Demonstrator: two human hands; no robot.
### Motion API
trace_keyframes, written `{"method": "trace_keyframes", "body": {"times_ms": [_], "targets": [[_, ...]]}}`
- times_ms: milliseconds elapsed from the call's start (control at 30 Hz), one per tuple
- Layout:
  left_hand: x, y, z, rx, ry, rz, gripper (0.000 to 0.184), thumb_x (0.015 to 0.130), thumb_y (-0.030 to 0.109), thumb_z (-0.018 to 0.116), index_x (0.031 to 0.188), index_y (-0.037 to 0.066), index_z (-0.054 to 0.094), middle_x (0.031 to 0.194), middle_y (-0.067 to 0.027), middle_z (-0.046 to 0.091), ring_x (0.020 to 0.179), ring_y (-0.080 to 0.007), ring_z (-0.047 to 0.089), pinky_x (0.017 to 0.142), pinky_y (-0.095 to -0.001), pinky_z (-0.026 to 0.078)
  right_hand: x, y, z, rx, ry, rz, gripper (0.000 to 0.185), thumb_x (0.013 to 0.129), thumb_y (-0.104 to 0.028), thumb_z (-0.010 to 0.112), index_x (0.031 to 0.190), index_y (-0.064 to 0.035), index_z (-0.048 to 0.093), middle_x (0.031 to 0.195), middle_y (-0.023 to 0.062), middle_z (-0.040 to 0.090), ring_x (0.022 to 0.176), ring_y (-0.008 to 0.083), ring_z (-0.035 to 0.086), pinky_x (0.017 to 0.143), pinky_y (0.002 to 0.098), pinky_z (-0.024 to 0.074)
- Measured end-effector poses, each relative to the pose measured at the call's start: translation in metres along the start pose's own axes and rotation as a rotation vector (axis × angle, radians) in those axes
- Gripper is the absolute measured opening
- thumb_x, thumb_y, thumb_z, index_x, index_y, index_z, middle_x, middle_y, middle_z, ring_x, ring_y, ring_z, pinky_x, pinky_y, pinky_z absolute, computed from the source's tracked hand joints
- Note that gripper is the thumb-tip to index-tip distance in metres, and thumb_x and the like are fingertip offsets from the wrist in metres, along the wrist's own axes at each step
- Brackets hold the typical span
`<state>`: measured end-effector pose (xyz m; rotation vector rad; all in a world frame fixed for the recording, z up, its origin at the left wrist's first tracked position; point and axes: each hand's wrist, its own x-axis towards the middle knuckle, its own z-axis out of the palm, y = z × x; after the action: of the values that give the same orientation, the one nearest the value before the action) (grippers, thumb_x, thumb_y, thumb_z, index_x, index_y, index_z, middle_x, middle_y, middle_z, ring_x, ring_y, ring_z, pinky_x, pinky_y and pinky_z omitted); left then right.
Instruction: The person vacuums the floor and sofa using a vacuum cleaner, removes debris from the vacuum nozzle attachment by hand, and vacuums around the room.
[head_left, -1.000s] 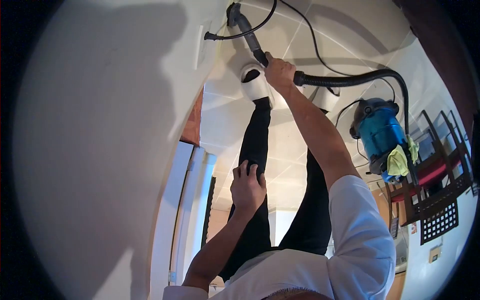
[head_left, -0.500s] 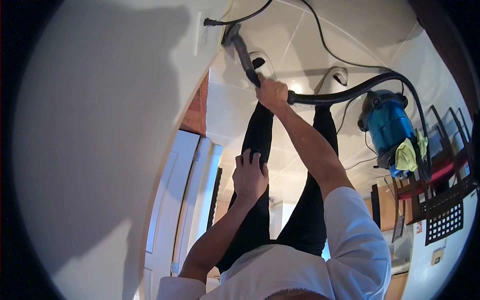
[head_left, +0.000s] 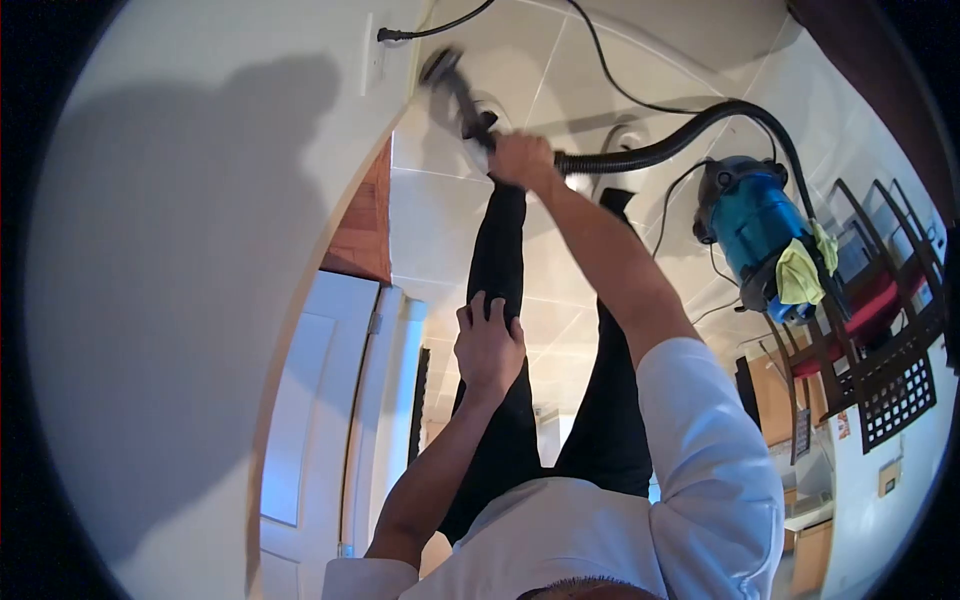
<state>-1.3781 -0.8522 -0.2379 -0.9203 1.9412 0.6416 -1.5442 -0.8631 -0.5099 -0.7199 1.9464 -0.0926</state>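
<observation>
My right hand [head_left: 522, 160] is wrapped round the dark wand [head_left: 466, 100] of a vacuum cleaner. The wand slants forward to a floor nozzle [head_left: 440, 65] close to the foot of the wall. Whether the nozzle touches the floor I cannot tell. From behind my right hand the black ribbed hose [head_left: 640, 157] arches rightward towards the blue vacuum cleaner [head_left: 755, 225]. My left hand [head_left: 488, 345] rests on my left knee, fingers apart, holding nothing. My shoes are partly hidden, the left one by the wand.
A white wall [head_left: 200, 250] stands close on the left, with a black plug [head_left: 390, 35] in it. Its cable [head_left: 600, 55] trails over the tiled floor [head_left: 440, 235]. Yellow cloths [head_left: 800, 275] hang on the vacuum cleaner, beside dark chairs [head_left: 880, 290]. A white door [head_left: 305, 400] is lower left.
The nozzle has shifted slightly away from the wall base and looks more tilted. My right hand moved with the wand. The whole view has shifted a little; my left hand stays on the knee.
</observation>
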Motion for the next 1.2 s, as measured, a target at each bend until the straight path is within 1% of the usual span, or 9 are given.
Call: {"method": "trace_keyframes", "body": {"times_ms": [133, 300, 367, 533, 667, 833, 933, 1067, 1200], "targets": [[-0.010, 0.006, 0.022, -0.043, 0.065, -0.030, 0.040, 0.091, 0.025, 0.071, 0.125, 0.006, 0.063, 0.141, -0.0178, 0.053, 0.126, -0.0384, 0.052, 0.089, -0.0485, 0.061, 0.057, 0.034, -0.090, 0.085, 0.157, 0.126, 0.050, 0.099, -0.044, 0.050, 0.127, -0.0045, 0.063, 0.120, 0.0220, 0.072, 0.116, 0.0408, 0.069, 0.103, 0.0500, 0.0519], [-0.024, 0.032, 0.057, -0.133, 0.141, -0.094, 0.041, 0.088, 0.024, 0.073, 0.123, 0.006, 0.064, 0.139, -0.0174, 0.052, 0.127, -0.0384, 0.051, 0.087, -0.0494, 0.061, 0.052, 0.070, -0.118, 0.312, -0.080, -0.023, 0.059, 0.097, -0.054, 0.059, 0.121, 0.0001, 0.064, 0.094, 0.0176, 0.075, 0.081, 0.0347, 0.074, 0.079, 0.0474, 0.0587], [-0.028, 0.039, 0.080, -0.168, 0.168, -0.105, 0.042, 0.088, 0.025, 0.073, 0.124, 0.006, 0.064, 0.139, -0.0190, 0.051, 0.126, -0.0406, 0.051, 0.090, -0.0513, 0.059, -0.003, 0.069, -0.120, 0.580, -0.213, -0.065, 0.047, 0.091, -0.040, 0.073, 0.105, 0.0030, 0.060, 0.070, 0.0075, 0.061, 0.057, 0.0172, 0.060, 0.054, 0.0351, 0.0506], [-0.050, 0.041, 0.126, -0.162, 0.349, -0.180, 0.044, 0.094, 0.037, 0.068, 0.125, 0.006, 0.064, 0.138, -0.0218, 0.053, 0.123, -0.0455, 0.053, 0.100, -0.0536, 0.052, -0.140, 0.061, -0.100, 0.716, -0.475, -0.080, 0.056, 0.088, -0.011, 0.070, 0.134, 0.0089, 0.047, 0.065, 0.0008, 0.053, 0.048, 0.0096, 0.048, 0.046, 0.0277, 0.0398], [-0.028, 0.026, 0.112, -0.545, 0.472, -0.201, 0.044, 0.100, 0.045, 0.062, 0.117, 0.005, 0.067, 0.120, -0.0151, 0.066, 0.119, -0.0346, 0.057, 0.105, -0.0453, 0.047, -0.210, 0.080, -0.082, 0.744, -0.725, -0.036, 0.039, 0.087, -0.009, 0.070, 0.120, 0.0017, 0.052, 0.065, 0.0004, 0.053, 0.048, 0.0094, 0.048, 0.043, 0.0270, 0.0389], [0.014, 0.030, 0.118, -2.086, -0.099, -0.470, 0.042, 0.105, 0.049, 0.057, 0.121, 0.010, 0.062, 0.125, -0.0120, 0.069, 0.124, -0.0263, 0.062, 0.108, -0.0419, 0.046, -0.256, 0.085, -0.077, 0.738, -1.108, -0.016, 0.031, 0.088, -0.009, 0.073, 0.111, -0.0035, 0.053, 0.065, 0.0005, 0.052, 0.048, 0.0094, 0.048, 0.043, 0.0256, 0.0376], [0.014, 0.032, 0.137, -2.571, -0.005, -0.081, 0.043, 0.104, 0.050, 0.059, 0.119, 0.010, 0.058, 0.118, -0.0142, 0.071, 0.120, -0.0292, 0.067, 0.104, -0.0404, 0.048, -0.260, 0.084, -0.068, 0.878, -1.241, 0.104, 0.027, 0.089, -0.007, 0.073, 0.108, -0.0040, 0.054, 0.065, 0.0002, 0.052, 0.048, 0.0095, 0.048, 0.044, 0.0257, 0.0374], [0.019, 0.004, 0.170, -2.615, 0.097, -0.277, 0.042, 0.103, 0.047, 0.061, 0.112, 0.007, 0.054, 0.108, -0.0170, 0.072, 0.103, -0.0323, 0.074, 0.094, -0.0417, 0.058, -0.276, 0.061, -0.031, 0.726, -1.003, 0.046, 0.031, 0.089, -0.019, 0.079, 0.108, -0.0050, 0.058, 0.069, 0.0012, 0.056, 0.052, 0.0132, 0.055, 0.050, 0.0283, 0.0445], [0.029, -0.060, 0.211, -2.604, 0.372, -0.682, 0.038, 0.102, 0.037, 0.065, 0.115, 0.004, 0.052, 0.106, -0.0176, 0.071, 0.090, -0.0320, 0.075, 0.082, -0.0451, 0.067, -0.295, 0.070, 0.021, -0.080, -0.365, -0.453, 0.048, 0.088, -0.044, 0.081, 0.108, -0.0055, 0.061, 0.074, 0.0088, 0.062, 0.063, 0.0236, 0.063, 0.062, 0.0379, 0.0506]]}}
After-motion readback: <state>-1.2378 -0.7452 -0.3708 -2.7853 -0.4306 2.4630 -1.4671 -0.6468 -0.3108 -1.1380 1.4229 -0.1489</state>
